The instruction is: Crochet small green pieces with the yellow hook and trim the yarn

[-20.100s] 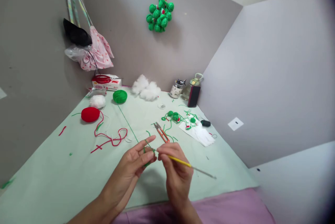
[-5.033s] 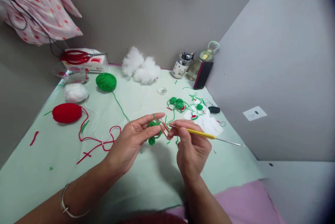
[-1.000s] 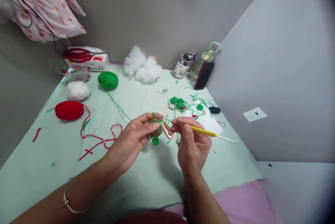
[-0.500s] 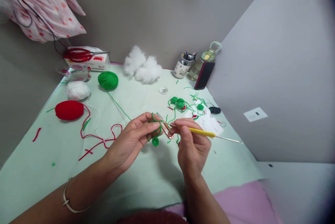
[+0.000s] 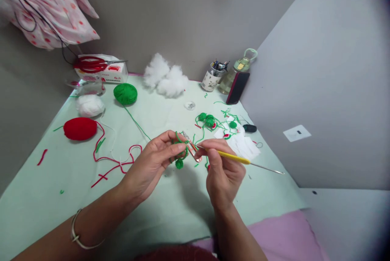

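In the head view, the left hand (image 5: 149,163) pinches a small green crochet piece (image 5: 179,163) between thumb and fingers, a green strand lying over the forefinger — another length leads from this hand to the green yarn ball (image 5: 125,94). The piece is to the right of that ball and nearer the person. The right hand (image 5: 225,171) grips a yellow-handled crochet hook (image 5: 233,156) like a pen, its tip at the piece; whether a loop is caught is too small to tell. Snips (image 5: 198,158), partly hidden by the fingers, also lie right of the ball and nearer the person. Left of the ball sit the white yarn (image 5: 89,105) and, nearer the person, the red yarn (image 5: 80,128). White stuffing (image 5: 172,84) rests to its right — farther right stand a pen holder (image 5: 209,81) and a phone (image 5: 238,88).
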{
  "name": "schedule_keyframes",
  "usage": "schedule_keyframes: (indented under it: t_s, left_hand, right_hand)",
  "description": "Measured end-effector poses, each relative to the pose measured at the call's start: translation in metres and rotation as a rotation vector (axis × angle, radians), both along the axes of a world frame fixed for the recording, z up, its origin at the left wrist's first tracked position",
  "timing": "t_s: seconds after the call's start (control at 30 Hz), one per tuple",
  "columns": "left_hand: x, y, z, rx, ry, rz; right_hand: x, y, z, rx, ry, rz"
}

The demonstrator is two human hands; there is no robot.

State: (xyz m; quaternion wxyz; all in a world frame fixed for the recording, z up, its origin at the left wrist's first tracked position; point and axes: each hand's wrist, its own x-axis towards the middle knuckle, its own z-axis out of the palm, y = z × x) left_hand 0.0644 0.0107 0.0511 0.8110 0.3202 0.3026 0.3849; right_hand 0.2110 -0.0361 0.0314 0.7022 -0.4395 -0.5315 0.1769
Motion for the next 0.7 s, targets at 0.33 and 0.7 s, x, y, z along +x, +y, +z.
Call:
schedule_keyframes:
  t_s: [0.33,0.7]
  left_hand:
    - [0.0000,0.0012,-0.0010,0.019,-0.019,-0.007]
    - [0.0002,-0.0006,-0.0020,0.000,-0.016,-0.034]
  right_hand:
    - [-0.0002,-0.0005,-0.0043,0.032,0.034,-0.011]
    - [-0.0005,0.0000,-0.0030,0.028,0.023,-0.024]
